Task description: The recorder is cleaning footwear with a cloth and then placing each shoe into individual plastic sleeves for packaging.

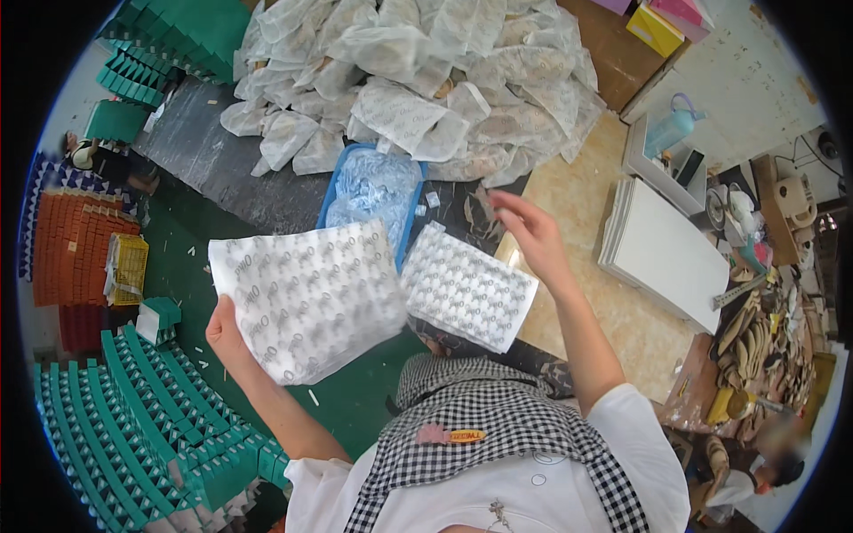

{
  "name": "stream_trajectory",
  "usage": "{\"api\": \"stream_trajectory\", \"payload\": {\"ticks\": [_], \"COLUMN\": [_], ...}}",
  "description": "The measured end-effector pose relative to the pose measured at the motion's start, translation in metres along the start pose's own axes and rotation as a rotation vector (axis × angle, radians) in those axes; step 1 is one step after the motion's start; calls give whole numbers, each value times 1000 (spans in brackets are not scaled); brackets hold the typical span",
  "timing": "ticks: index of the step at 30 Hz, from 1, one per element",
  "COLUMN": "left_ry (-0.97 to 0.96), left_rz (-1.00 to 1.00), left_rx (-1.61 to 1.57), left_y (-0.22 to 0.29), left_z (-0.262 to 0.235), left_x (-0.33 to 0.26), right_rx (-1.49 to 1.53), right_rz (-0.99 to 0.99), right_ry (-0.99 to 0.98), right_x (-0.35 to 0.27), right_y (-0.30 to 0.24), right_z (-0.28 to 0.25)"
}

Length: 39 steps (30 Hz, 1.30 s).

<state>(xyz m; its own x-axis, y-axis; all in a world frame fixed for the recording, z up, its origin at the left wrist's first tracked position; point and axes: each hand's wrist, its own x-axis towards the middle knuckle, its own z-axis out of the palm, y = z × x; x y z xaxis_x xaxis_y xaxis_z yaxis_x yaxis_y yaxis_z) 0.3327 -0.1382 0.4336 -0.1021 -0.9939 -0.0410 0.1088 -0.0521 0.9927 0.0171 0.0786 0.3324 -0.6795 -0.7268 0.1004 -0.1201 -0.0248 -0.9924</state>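
My left hand [229,336] grips the edge of a white sheet of tissue paper [306,298] with a repeated grey print. The sheet hangs spread out and its right part is smeared by motion. To its right, at the table's near edge, lies a stack of the same printed paper [471,289]. My right hand [536,233] is raised above and right of the stack, fingers stretched out and apart, with nothing seen in it. Beyond the sheet sits a blue basket [330,194] full of small clear packets [373,186].
A large heap of paper-wrapped items [418,89] covers the far table. White boards [662,253] and a tray with a bottle [673,131] stand right. Green boxes [133,426] are stacked at left, near a yellow crate [129,266]. Other people [742,484] are at the edges.
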Motion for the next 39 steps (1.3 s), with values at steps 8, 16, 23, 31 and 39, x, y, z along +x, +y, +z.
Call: {"api": "stream_trajectory", "payload": {"ticks": [8, 16, 23, 31, 39], "left_ry": [-553, -857, -1020, -1012, -431], "left_rz": [304, 513, 502, 501, 929], "left_rx": [432, 842, 1041, 802, 242], "left_y": [-143, -321, -326, -242, 42], "left_z": [124, 147, 149, 96, -89], "left_x": [-55, -172, -213, -204, -110], "right_rx": [-604, -484, -405, -526, -397], "right_rz": [421, 811, 965, 247, -156], "right_ry": [187, 44, 97, -67, -595], "right_x": [-173, -414, -450, -237, -168], "right_y": [65, 164, 180, 97, 36], "right_z": [-101, -159, -201, -81, 165]}}
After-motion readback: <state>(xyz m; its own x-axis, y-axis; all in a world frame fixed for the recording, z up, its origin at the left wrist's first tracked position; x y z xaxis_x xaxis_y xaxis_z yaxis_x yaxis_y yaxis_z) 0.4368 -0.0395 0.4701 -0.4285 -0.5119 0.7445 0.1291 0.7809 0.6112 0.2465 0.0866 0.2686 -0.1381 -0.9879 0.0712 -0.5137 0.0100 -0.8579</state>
